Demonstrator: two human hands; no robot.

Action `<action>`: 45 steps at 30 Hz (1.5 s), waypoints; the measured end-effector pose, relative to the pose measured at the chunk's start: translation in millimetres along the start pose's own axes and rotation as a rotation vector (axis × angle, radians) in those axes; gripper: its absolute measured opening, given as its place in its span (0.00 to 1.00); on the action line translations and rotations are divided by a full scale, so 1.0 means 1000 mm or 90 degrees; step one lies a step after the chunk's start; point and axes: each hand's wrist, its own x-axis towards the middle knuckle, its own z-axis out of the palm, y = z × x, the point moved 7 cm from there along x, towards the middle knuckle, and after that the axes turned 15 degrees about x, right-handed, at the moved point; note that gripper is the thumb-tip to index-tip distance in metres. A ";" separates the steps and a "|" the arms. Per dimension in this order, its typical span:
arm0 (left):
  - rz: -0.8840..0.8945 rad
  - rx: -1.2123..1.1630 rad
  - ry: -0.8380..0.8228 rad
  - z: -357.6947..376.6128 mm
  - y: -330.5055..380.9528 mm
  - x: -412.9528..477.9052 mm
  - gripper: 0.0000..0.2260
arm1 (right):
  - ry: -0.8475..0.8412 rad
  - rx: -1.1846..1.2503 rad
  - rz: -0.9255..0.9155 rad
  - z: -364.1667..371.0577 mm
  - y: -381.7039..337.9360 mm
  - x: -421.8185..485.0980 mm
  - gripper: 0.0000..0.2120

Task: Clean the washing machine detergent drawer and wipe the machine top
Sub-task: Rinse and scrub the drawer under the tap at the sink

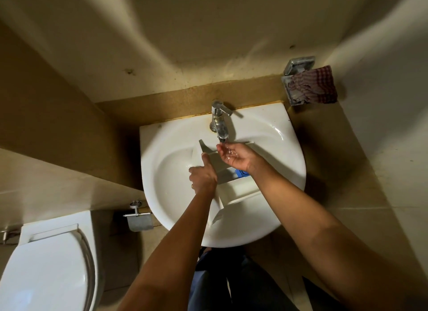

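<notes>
Holding: the left hand [202, 175] grips the left wall of the detergent drawer [240, 190], fingers curled round it and thumb laid along its edge.
Right hand [236, 156]: palm up, loosely cupped, clamped on nothing; it sits just under the spout of the tap [218, 122], with water in the palm.
Drawer: white, lying slantwise in the sink [289, 148], far end below the tap, near end toward the front rim; a blue insert [240, 173] shows beside the right wrist.
Edges: the drawer's corners lie inside the basin.
Room: bare basin lies left of the drawer; both forearms cross the front rim.
Around: a checked cloth [317, 83] hangs on the right wall, well apart; a toilet [46, 264] stands at lower left.
</notes>
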 end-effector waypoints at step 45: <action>0.003 -0.028 -0.002 0.000 0.000 -0.001 0.36 | -0.011 0.082 0.023 0.024 0.002 0.005 0.14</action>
